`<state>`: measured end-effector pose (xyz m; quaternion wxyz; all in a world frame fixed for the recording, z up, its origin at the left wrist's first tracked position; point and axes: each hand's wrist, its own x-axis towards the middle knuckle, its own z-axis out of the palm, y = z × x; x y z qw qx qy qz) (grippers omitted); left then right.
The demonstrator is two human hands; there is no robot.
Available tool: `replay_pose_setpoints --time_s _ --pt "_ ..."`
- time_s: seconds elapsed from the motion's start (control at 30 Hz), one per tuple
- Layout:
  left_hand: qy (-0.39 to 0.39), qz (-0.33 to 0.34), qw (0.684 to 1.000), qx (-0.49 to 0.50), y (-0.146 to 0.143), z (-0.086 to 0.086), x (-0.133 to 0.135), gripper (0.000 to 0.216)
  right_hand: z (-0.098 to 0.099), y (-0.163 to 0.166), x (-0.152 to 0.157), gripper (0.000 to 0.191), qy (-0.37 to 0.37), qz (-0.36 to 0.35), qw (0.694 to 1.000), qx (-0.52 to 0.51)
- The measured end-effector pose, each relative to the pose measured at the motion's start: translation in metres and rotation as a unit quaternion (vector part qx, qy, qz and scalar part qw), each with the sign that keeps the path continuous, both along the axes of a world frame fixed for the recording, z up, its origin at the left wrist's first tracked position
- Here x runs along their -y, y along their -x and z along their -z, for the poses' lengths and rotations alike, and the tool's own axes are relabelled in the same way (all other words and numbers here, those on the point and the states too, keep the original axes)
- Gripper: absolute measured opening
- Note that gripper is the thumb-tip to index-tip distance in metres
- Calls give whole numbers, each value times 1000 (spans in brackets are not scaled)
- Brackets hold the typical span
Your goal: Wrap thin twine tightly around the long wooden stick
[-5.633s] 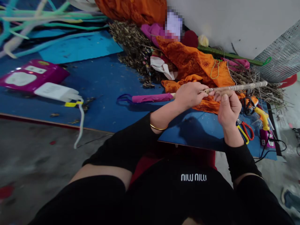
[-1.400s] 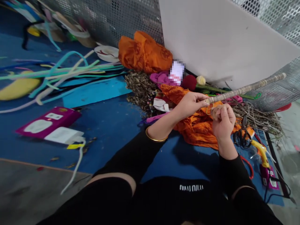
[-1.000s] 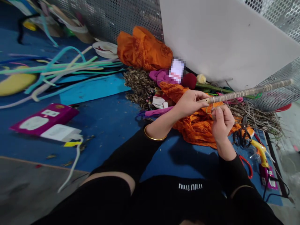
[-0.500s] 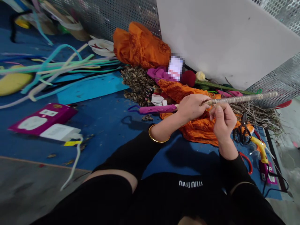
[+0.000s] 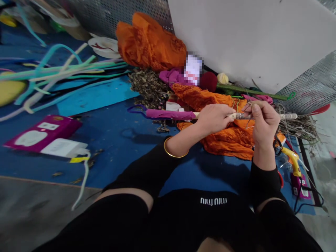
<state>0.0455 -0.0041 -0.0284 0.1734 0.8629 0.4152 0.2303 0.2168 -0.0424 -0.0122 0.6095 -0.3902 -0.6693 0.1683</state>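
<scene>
My left hand (image 5: 214,119) is closed around a thin pale stick (image 5: 288,116), held level above the orange cloth (image 5: 228,138). Pink wrapping (image 5: 169,114) covers the stick's left part, and a dark blue loop (image 5: 133,109) sticks out at that end. To the right of my left hand, light cord is wound around the stick. My right hand (image 5: 266,120) is closed in a pinch in front of the wound part, with thin cord (image 5: 248,118) at its fingertips. Its palm hides part of the stick.
Dried plant stems (image 5: 306,127) lie at the right, near a yellow glue gun (image 5: 294,161). Colourful flexible strips (image 5: 60,75) and a purple packet (image 5: 43,131) lie at the left. Behind stand an orange bundle (image 5: 152,42), a lit phone (image 5: 193,69) and a white board (image 5: 244,38).
My right hand has moved right and slightly up along the stick, with loose cord now showing at its fingers. The stick has tilted to nearly level. The camera view has shifted slightly.
</scene>
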Motion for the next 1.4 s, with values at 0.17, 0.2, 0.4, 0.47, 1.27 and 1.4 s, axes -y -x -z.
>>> replay_pose_setpoints --time_s 0.17,0.2,0.4,0.47,1.27,1.4 --pt "-28 13 999 -32 2 0 -1 30 10 0 -8 22 24 -1 999 -44" --pt "-38 16 998 -38 2 0 -1 31 12 0 -10 23 26 2 999 -41" --pt "-113 30 992 -49 4 4 -1 32 19 -3 -17 29 51 18 998 45" --pt "-133 22 989 -57 3 4 -1 31 20 -4 -17 31 57 30 996 66" --pt "-111 -21 994 14 47 -9 -21 30 -32 -95 14 28 134 135 973 -131" --pt "-84 3 996 19 61 -13 -27 32 -25 -120 8 19 157 190 963 -105"
